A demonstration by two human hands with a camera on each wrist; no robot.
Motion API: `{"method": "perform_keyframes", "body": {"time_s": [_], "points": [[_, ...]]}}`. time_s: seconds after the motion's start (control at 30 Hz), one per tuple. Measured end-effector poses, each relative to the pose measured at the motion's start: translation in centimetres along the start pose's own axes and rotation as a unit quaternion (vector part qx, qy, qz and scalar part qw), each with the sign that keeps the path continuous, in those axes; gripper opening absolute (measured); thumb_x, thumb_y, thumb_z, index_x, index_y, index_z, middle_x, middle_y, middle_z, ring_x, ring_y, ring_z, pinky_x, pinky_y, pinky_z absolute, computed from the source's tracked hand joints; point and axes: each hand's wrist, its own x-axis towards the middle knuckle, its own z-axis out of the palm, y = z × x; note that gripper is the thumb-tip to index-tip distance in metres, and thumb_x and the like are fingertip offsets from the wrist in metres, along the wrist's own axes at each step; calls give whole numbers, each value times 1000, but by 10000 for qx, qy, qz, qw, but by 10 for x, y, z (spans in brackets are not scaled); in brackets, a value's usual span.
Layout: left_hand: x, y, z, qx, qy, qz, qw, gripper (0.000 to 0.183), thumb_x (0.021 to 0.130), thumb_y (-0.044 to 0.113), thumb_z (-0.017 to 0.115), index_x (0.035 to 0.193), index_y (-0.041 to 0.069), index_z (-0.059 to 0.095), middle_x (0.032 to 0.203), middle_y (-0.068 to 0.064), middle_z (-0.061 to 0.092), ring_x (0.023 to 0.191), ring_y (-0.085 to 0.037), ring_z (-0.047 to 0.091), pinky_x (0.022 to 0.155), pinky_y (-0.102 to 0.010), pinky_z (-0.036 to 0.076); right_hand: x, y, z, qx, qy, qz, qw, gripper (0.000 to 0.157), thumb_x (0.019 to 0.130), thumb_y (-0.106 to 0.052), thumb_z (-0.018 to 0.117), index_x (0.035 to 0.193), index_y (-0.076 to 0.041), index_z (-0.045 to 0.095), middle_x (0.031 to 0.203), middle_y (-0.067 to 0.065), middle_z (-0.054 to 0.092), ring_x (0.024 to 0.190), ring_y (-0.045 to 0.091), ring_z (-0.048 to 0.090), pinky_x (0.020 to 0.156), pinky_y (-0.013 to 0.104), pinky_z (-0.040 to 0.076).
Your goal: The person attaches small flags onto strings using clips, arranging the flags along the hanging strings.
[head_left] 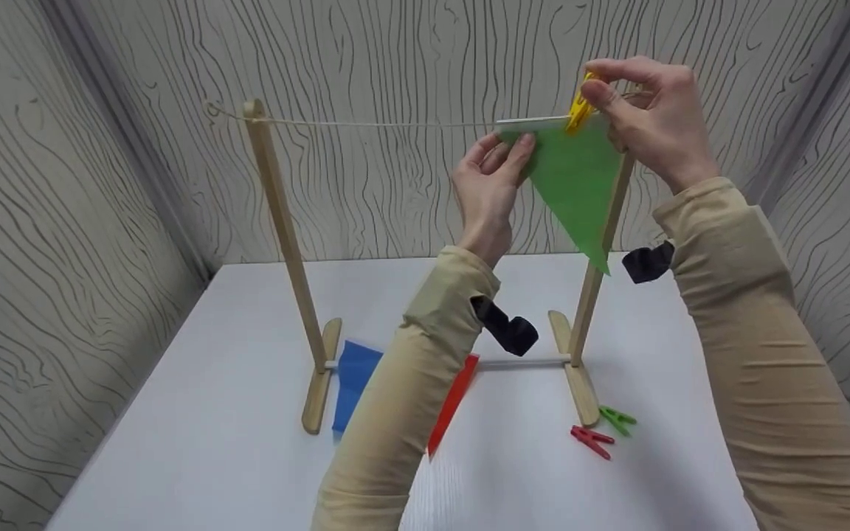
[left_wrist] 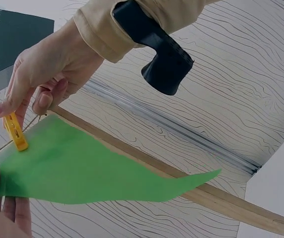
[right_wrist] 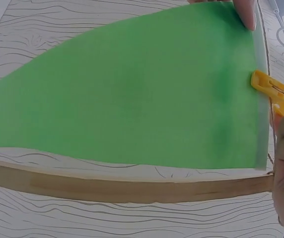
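Note:
A green triangular pennant (head_left: 572, 177) hangs point down at the right end of a string (head_left: 381, 125), its pale top edge along the string. My left hand (head_left: 491, 177) pinches the pennant's upper left corner between thumb and fingers. With thumb and index finger, my right hand (head_left: 654, 118) grips a yellow clothespin (head_left: 580, 107), whose jaws sit over the pennant's top edge. In the right wrist view the clothespin (right_wrist: 271, 89) lies across that edge and the string. The right post (head_left: 617, 199) stands partly behind the pennant.
The string runs to the left wooden post (head_left: 285, 243); a white rod (head_left: 521, 362) joins both feet. Blue fabric (head_left: 355, 376) and red fabric (head_left: 454, 405) hang low by the rod, partly behind my left sleeve. A green clothespin (head_left: 618, 419) and a red clothespin (head_left: 593, 441) lie near the right foot.

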Motion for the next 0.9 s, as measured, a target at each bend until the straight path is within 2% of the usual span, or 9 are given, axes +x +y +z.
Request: {"method": "perform_keyframes", "body": {"time_s": [0.23,0.37,0.43,0.63,0.9], "points": [[-4,-2,-7,231,-143,85,9996,40,92,4,71,130,0,61,129,-16,69,118,-21,68,97,-23,56,-2,1,2,-174,213,11,9996,38,96,-22,68,128,-2,67,104,-19,62,43,-4,43,44,11,37],[-5,-3,-9,381,-153,79,9991,44,90,2,72,133,0,59,131,-17,68,120,-20,67,99,-23,55,-4,2,2,-237,239,-24,9994,37,96,-21,68,129,-3,67,104,-21,62,44,-3,42,45,11,37],[-6,-3,-10,407,-124,62,9991,44,90,1,72,132,-1,60,130,-18,69,119,-23,68,99,-24,56,-5,3,2,-101,171,70,9998,39,96,-22,68,130,-2,66,105,-20,64,43,-2,42,45,11,37],[-6,-3,-10,588,110,37,9982,37,92,1,70,128,0,63,118,-21,73,110,-27,72,96,-27,57,-4,-1,2,421,-163,647,9969,42,96,-30,66,130,-7,66,90,-11,69,40,2,42,43,15,36],[-6,0,-6,594,231,185,9978,35,92,3,71,125,0,64,114,-20,74,102,-22,74,91,-23,58,-4,-2,7,859,-93,536,9948,25,95,-24,65,114,-10,72,89,-5,66,41,3,42,41,15,36]]}}
